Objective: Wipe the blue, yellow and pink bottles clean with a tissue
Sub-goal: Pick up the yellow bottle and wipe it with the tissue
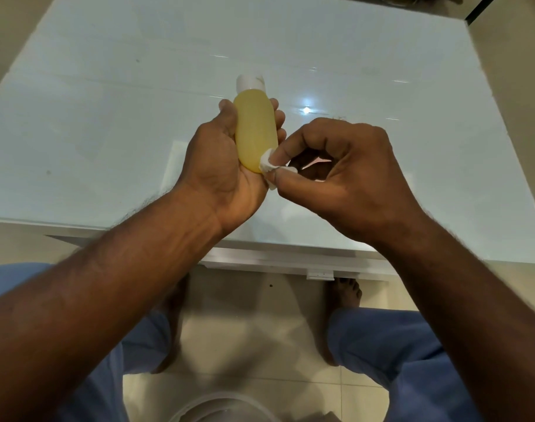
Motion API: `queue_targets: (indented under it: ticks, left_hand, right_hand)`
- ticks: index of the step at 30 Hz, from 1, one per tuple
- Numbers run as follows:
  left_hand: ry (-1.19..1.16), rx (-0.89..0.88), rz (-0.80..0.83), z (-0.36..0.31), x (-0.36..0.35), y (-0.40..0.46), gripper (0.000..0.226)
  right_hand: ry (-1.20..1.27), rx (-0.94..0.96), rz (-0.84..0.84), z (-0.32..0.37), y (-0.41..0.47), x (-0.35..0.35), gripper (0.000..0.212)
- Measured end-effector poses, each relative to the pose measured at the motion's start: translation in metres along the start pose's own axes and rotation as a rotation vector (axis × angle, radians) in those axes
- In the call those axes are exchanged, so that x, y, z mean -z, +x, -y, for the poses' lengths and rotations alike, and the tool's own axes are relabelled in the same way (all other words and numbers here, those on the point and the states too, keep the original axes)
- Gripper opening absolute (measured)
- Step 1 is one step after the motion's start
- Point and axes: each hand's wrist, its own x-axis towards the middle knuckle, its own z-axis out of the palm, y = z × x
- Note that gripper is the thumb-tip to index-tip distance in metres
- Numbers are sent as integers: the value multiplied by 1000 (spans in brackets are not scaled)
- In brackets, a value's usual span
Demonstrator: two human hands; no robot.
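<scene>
Head view: left hand [220, 166] wraps the yellow bottle [254, 132], fingers curled round its body, held above the tabletop [107, 117] near its front edge. Right hand [345, 178] pinches a wadded tissue [267, 166] against the bottle's base. Bottle looks light, soft, maybe slippery; grip mid-body.

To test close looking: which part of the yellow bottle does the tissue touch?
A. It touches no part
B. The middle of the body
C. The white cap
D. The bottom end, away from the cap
D: the right hand presses the tissue against the yellow bottle at its bottom end, far from the white cap.
</scene>
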Motion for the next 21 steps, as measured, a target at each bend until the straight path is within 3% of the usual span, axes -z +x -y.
queue_targets:
  ticks: [10, 13, 17, 19, 21]
  left_hand:
    - [103, 3, 62, 12, 2, 1, 60]
    - [99, -7, 99, 16, 3, 1, 65]
    - [124, -15, 63, 21, -6, -6, 42]
    - [158, -17, 35, 25, -14, -17, 60]
    - [150, 10, 29, 26, -19, -24, 58]
  right_hand:
    - [137, 39, -5, 6, -2, -10, 9]
    - [68, 88, -85, 8, -1, -12, 9]
    - [-16, 112, -276, 8, 5, -5, 9]
    - [-60, 111, -362, 5, 9, 1, 11]
    - [-90, 100, -405, 2, 11, 6, 12]
